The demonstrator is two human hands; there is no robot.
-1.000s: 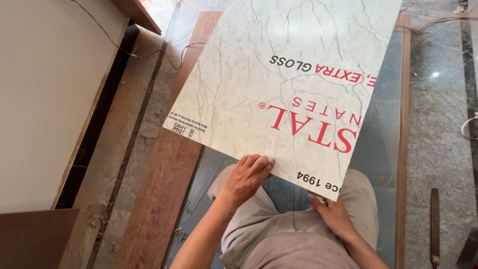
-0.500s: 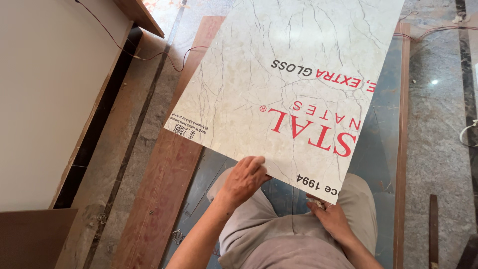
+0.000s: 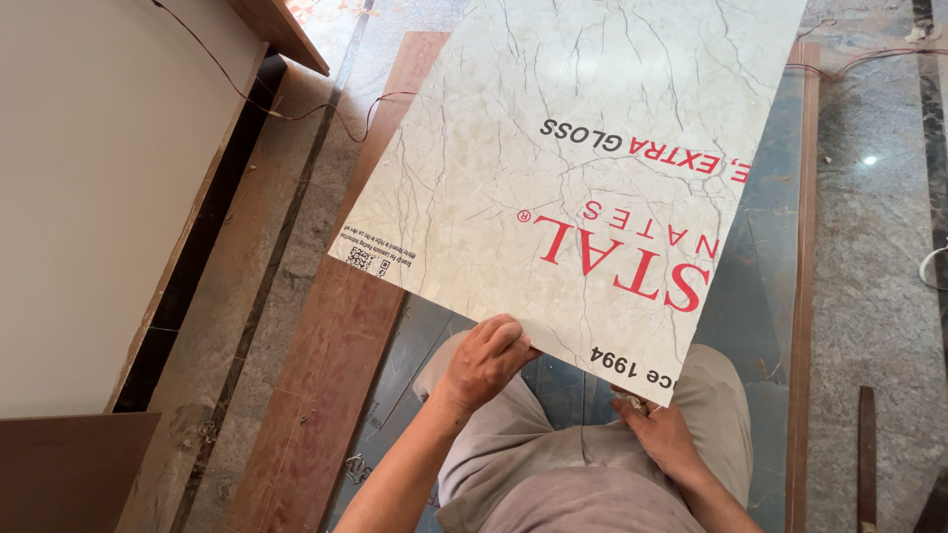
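A large glossy laminate sheet (image 3: 553,168) with a pale marble pattern and red and black print is held up over the floor, tilted away from me. My left hand (image 3: 486,361) grips its near edge, fingers curled under the sheet. My right hand (image 3: 660,430) holds the near right corner from below, thumb at the edge. My knees in beige trousers (image 3: 592,464) are below the sheet.
A reddish-brown wooden board (image 3: 336,355) lies on the floor to the left of a blue-grey sheet (image 3: 760,296). A white panel (image 3: 89,188) stands at far left. A thin wire (image 3: 286,109) runs across the grey stone floor (image 3: 869,247). A wooden strip (image 3: 802,296) borders the right.
The sheet has shifted slightly along with my view. Both hands keep their hold on its near edge.
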